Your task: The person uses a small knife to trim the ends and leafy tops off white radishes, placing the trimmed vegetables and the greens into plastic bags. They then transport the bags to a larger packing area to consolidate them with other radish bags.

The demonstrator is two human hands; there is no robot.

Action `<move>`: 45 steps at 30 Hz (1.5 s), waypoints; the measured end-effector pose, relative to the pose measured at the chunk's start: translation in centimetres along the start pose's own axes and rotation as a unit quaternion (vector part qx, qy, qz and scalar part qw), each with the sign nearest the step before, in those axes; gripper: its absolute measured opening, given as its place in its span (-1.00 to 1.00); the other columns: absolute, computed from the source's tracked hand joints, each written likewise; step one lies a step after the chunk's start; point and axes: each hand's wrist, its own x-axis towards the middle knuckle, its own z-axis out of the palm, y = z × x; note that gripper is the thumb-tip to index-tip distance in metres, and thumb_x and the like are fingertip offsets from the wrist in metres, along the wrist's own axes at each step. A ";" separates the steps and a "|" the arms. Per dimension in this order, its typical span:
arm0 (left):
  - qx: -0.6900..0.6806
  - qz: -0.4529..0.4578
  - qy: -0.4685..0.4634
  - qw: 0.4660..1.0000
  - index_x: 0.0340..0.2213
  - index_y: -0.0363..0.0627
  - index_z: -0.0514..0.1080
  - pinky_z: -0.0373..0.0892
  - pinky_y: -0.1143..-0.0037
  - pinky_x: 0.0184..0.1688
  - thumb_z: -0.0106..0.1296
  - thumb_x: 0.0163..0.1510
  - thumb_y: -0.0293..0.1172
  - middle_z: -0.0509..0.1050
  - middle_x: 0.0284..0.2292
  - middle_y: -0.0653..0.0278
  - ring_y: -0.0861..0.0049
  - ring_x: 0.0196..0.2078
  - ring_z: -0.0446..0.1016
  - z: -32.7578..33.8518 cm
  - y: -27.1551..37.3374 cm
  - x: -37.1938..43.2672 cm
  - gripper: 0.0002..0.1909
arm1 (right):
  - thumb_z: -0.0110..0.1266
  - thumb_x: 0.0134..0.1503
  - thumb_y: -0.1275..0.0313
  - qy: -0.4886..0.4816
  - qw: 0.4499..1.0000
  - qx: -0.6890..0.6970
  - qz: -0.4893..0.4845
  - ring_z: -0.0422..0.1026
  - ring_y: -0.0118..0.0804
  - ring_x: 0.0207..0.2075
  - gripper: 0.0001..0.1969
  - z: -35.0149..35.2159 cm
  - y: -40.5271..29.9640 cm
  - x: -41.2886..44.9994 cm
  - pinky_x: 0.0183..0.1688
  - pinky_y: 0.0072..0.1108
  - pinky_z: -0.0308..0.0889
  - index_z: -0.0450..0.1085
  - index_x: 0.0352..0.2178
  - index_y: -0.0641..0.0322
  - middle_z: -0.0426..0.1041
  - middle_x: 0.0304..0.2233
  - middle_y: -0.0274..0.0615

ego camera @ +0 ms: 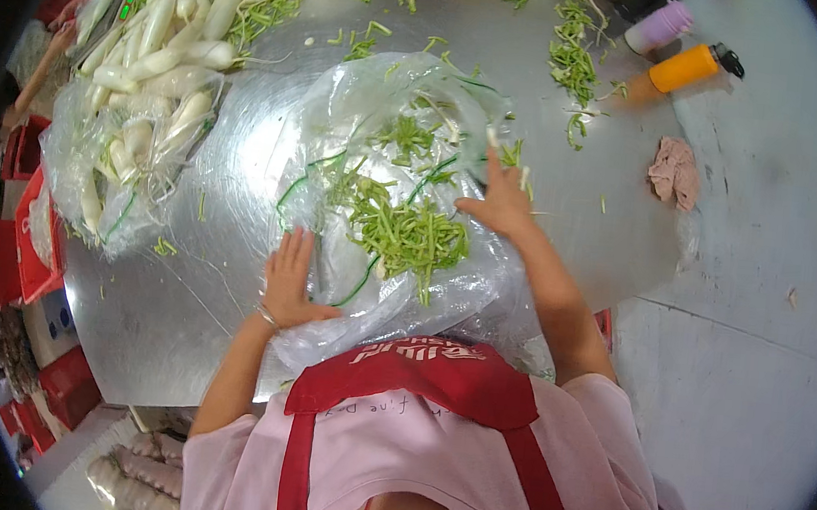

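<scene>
A large clear plastic bag (371,111) with green stripes lies on the metal table before me, with cut green stems (410,237) heaped at its middle. My left hand (294,281) rests flat with spread fingers on the bag's near left edge. On the bag's right side is my right hand (502,198), its fingers apart and forefinger pointing away from me, close to a small white root end (493,138). Neither hand grips anything. White radishes (158,24) are piled at the far left, some inside another clear bag (65,141).
Green trimmings (571,57) lie along the far right of the metal table (148,355). A purple bottle (659,27), an orange bottle (685,68) and a crumpled pink cloth (674,174) are at right. A red crate (37,241) stands at left; another person's arm (43,68) shows beyond the radishes.
</scene>
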 end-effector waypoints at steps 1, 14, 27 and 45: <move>0.015 -0.006 0.044 0.999 0.09 -0.23 -0.12 -0.15 0.20 0.12 0.25 -0.52 -0.01 -0.05 0.10 -0.02 0.13 0.17 -0.16 1.2 0.8 0.2 0.19 | 0.13 -0.22 0.30 0.004 0.999 0.027 -0.017 0.28 0.14 -0.20 -0.14 1.3 0.0 0.3 -0.16 -0.29 0.23 -0.15 0.11 0.01 0.17 -0.14 0.31; -0.404 0.020 0.163 0.900 0.03 -0.33 0.00 0.19 0.51 -0.04 0.04 -0.27 -0.55 0.22 -0.07 0.07 0.39 -0.07 0.24 7.6 7.4 7.1 -0.23 | 0.18 -0.38 -0.06 -0.111 0.972 0.047 -0.200 0.32 0.14 -0.20 0.01 1.7 -3.0 -5.4 -0.20 -0.35 0.27 -0.12 0.11 -0.03 -0.03 -0.01 0.36; -0.650 -0.068 0.102 0.750 0.00 -0.18 0.08 0.27 0.46 -0.12 -0.07 -0.03 -0.38 0.26 -0.12 0.18 0.44 -0.12 0.29 3.8 10.4 7.0 -0.46 | 0.06 -0.23 0.43 0.083 0.987 0.132 -0.021 0.40 -0.01 -0.31 -0.44 2.3 -3.0 -1.6 -0.33 -0.35 0.32 0.15 -0.08 0.06 0.17 -0.15 0.26; -0.512 -0.112 0.190 0.830 -0.36 -0.32 0.40 0.31 0.58 -0.39 0.08 -0.18 -0.48 0.45 -0.44 0.26 0.59 -0.47 0.37 5.3 -13.3 8.6 -0.73 | 0.10 -0.19 0.57 0.138 0.730 0.666 0.062 0.32 -0.47 -0.49 -0.75 -7.8 10.1 -2.3 -0.44 -0.58 0.26 0.31 -0.38 0.30 0.35 -0.51 -0.30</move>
